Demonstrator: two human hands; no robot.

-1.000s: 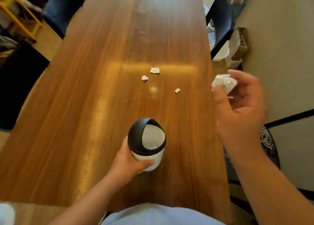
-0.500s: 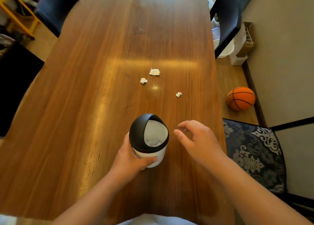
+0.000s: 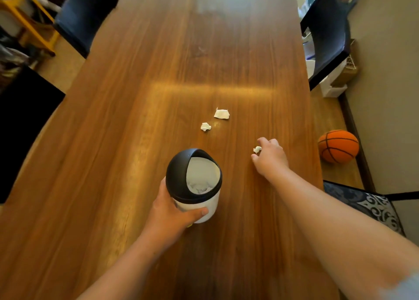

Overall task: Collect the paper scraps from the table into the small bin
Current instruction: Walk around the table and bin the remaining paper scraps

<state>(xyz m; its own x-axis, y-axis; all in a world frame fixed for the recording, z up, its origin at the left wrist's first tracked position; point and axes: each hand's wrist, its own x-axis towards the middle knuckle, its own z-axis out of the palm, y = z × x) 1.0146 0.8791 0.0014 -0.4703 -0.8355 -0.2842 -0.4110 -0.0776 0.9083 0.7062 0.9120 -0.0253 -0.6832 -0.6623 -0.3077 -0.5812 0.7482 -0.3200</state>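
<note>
A small white bin [image 3: 199, 211] with a black domed lid [image 3: 179, 173] stands on the wooden table [image 3: 127, 123], and crumpled paper shows inside its opening. My left hand [image 3: 170, 213] is wrapped around the bin's body. My right hand [image 3: 269, 157] rests on the table to the right of the bin, its thumb and fingers pinched around a tiny white paper scrap [image 3: 257, 149]. Two more white scraps lie farther out: a flat torn piece [image 3: 221, 114] and a small crumpled one [image 3: 205, 126].
An orange basketball [image 3: 338, 146] lies on the floor right of the table. A patterned chair seat [image 3: 371, 206] is at the near right, a dark chair [image 3: 326, 34] at the far right, a blue chair [image 3: 84, 16] and a yellow frame [image 3: 29, 21] at the far left.
My right hand held a larger crumpled paper, came down next to the bin without it, then reached out and closed on the small scrap. My left hand stayed on the bin.
</note>
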